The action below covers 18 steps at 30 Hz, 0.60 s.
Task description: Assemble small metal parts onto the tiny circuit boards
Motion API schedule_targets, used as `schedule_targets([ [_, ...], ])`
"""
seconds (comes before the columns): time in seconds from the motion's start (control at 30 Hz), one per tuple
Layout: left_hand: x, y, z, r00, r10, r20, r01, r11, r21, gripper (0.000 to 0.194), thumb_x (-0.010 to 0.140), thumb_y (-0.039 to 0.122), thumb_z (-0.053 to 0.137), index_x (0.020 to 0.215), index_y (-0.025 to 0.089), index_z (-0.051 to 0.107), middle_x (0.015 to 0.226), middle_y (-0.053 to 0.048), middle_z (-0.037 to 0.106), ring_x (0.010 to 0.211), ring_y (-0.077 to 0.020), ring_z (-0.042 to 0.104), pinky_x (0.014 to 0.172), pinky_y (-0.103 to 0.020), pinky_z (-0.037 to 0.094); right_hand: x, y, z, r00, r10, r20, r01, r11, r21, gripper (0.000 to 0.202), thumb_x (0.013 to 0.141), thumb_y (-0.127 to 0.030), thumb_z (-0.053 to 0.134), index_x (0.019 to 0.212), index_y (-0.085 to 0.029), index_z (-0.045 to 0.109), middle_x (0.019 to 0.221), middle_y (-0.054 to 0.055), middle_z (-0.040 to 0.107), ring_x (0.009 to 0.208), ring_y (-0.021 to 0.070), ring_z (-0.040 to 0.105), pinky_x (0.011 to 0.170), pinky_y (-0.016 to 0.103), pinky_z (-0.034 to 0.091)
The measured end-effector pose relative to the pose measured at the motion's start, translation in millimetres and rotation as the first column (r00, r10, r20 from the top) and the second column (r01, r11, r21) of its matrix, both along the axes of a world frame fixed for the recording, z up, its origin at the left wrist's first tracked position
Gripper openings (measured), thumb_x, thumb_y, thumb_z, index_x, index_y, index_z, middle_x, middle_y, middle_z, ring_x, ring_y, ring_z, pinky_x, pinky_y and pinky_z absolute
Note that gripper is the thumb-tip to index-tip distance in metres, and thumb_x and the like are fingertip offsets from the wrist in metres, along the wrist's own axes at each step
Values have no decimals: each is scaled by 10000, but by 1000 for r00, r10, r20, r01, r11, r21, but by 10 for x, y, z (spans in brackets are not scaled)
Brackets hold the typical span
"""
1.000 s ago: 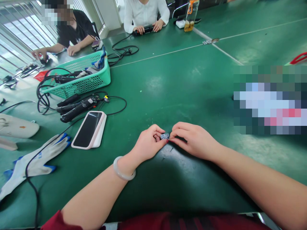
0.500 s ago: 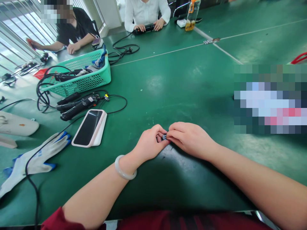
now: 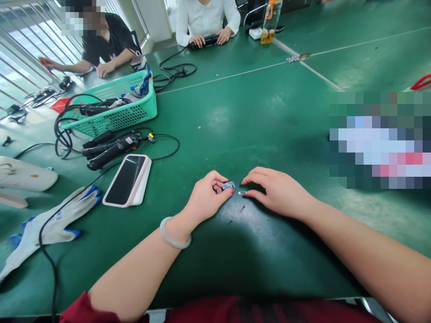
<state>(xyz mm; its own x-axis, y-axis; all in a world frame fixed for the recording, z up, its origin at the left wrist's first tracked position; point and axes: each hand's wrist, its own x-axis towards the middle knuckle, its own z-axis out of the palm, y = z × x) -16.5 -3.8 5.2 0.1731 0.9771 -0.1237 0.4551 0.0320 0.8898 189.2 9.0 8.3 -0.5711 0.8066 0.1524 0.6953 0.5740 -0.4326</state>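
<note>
Your left hand [image 3: 208,196] has its fingers clamped on a small patterned piece [image 3: 228,185], over the green bench [image 3: 235,121]. Your right hand [image 3: 281,192] is just beside it, with thumb and fingers apart. Near this thumb tip is a tiny pale strip [image 3: 242,193]; I cannot tell if they touch. The phone [image 3: 123,180] lies to the left of both hands.
</note>
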Motion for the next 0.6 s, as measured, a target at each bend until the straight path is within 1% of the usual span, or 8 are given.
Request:
schedule_targets([
  [0.07,-3,6,-8,1000,-1,5,1,1000,-8,230,708,284,673,868,176,547,632,44,538,559,-74,483,565,-213,406,13,18,-29,999,-6,36,8,998,-58,200,837,-321,586,996,-213,642,988,40,647,899,192,614,792,329,491],
  [0.2,-1,7,-11,1000,-19,-1,19,1000,-22,234,710,287,671,868,177,537,639,41,539,565,-75,473,561,-212,395,-11,23,-50,999,-1,54,7,993,-121,131,862,-272,548,918,-210,649,938,24,647,860,173,609,776,309,476],
  [0.4,7,10,11,999,-39,-25,38,999,-25,239,705,295,675,865,178,540,625,49,528,541,-71,463,557,-216,383,-37,23,-43,998,29,63,-25,998,-61,140,870,-217,519,820,-207,649,837,19,634,780,149,594,706,268,446],
  [0.6,13,2,33,998,-53,-41,52,998,-30,227,708,289,668,856,182,532,620,51,528,538,-75,464,559,-222,383,-50,12,-37,994,27,105,-24,999,-29,177,864,-160,483,792,-194,641,822,25,636,758,153,590,687,266,434],
])
